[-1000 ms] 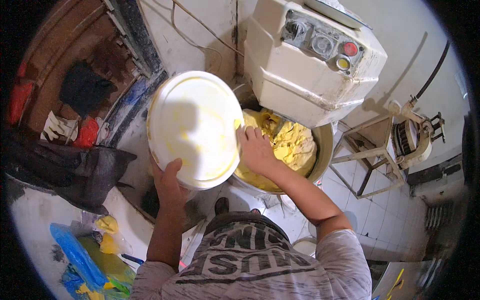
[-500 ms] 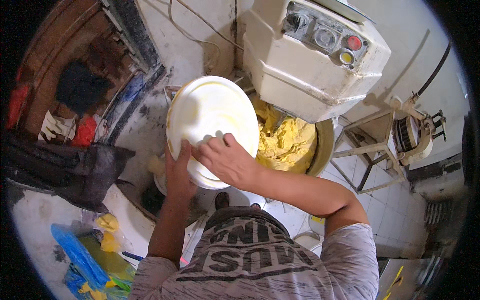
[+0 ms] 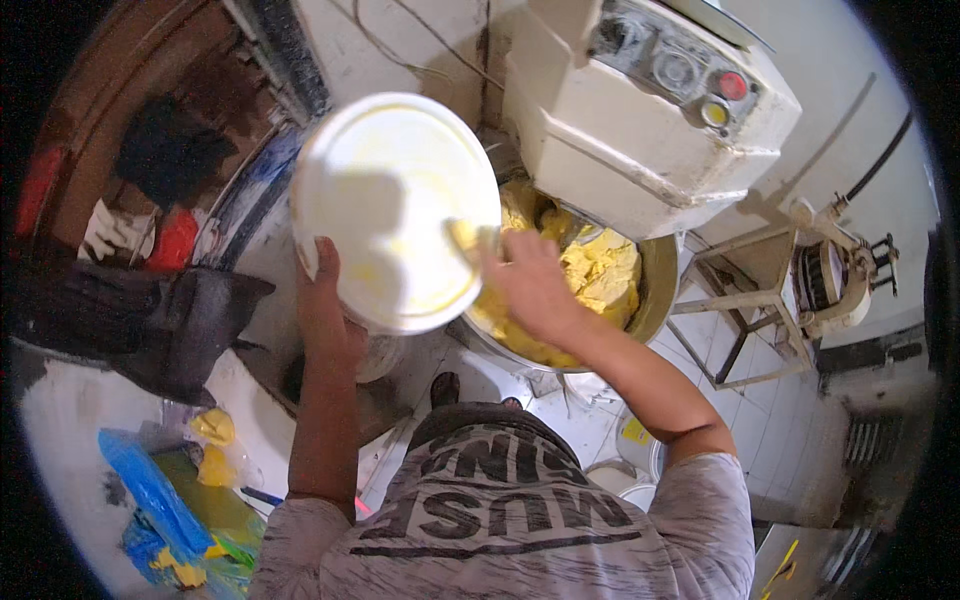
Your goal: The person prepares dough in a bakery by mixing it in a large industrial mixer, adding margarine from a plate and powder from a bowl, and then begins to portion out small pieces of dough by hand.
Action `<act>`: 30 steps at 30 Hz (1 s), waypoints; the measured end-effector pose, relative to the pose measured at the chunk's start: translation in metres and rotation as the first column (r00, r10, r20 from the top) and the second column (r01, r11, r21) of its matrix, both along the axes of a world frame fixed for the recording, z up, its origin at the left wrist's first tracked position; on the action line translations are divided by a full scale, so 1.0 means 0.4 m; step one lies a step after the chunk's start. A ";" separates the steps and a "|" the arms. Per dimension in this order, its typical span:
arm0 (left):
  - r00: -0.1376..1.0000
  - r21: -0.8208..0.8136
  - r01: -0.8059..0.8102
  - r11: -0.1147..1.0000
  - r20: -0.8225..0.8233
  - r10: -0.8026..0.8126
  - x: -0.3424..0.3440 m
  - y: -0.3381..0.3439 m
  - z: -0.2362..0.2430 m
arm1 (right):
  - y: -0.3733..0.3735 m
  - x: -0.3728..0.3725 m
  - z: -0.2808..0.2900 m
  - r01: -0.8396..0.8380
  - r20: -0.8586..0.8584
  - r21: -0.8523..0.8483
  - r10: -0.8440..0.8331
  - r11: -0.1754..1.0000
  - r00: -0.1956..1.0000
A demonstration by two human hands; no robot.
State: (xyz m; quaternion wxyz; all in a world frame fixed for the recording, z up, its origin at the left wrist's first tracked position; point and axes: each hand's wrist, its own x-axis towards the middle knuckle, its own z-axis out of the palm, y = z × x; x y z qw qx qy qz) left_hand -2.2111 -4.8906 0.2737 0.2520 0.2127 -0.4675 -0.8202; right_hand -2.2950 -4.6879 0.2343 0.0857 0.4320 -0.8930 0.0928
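My left hand (image 3: pixel 328 300) grips the lower left rim of a white round lid (image 3: pixel 385 270), holding it tilted up with its face towards me. Yellow smears mark that face, and a shadow falls across it. At the lid's right edge is my right hand (image 3: pixel 540 285), fingers curled and blurred by motion. By its fingertips shows a small tan, flat-looking piece (image 3: pixel 463 237); I cannot make out what it is. Behind and below the right hand, a metal mixer bowl (image 3: pixel 662 290) holds a lumpy yellow dough (image 3: pixel 600 270). The lid covers part of the bowl's left side.
A cream mixer housing (image 3: pixel 640 130) with knobs and buttons overhangs the bowl. To the right stands a metal frame (image 3: pixel 730 310) with a small machine. White buckets (image 3: pixel 640 450) are on the tiled floor. Dark cloth (image 3: pixel 130 325) and blue plastic bags (image 3: pixel 155 490) lie at left.
The lid has moved up and left. My right hand has swept from the lid's lower middle to its right edge, over the bowl.
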 end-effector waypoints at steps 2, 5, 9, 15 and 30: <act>0.994 -0.079 -0.002 0.997 -0.109 -0.006 -0.001 -0.022 -0.007 | 0.057 -0.017 -0.037 0.088 0.051 -0.014 -0.087 0.996 0.995; 0.992 -0.112 -0.018 0.994 -0.124 0.005 0.003 -0.019 0.010 | 0.065 -0.018 -0.054 0.078 -0.037 0.001 -0.078 0.997 0.996; 0.987 -0.080 0.017 0.997 -0.156 -0.030 -0.011 0.006 0.027 | 0.050 -0.005 -0.049 0.099 -0.162 0.074 -0.086 0.992 0.983; 0.997 -0.143 -0.052 0.988 -0.065 0.043 -0.022 0.035 0.016 | -0.040 0.106 -0.007 -0.183 0.209 -0.227 0.232 0.956 0.950; 0.996 -0.049 0.088 0.995 -0.012 -0.089 0.004 -0.012 0.000 | -0.044 0.052 0.034 -0.281 0.145 -0.186 0.310 0.941 0.940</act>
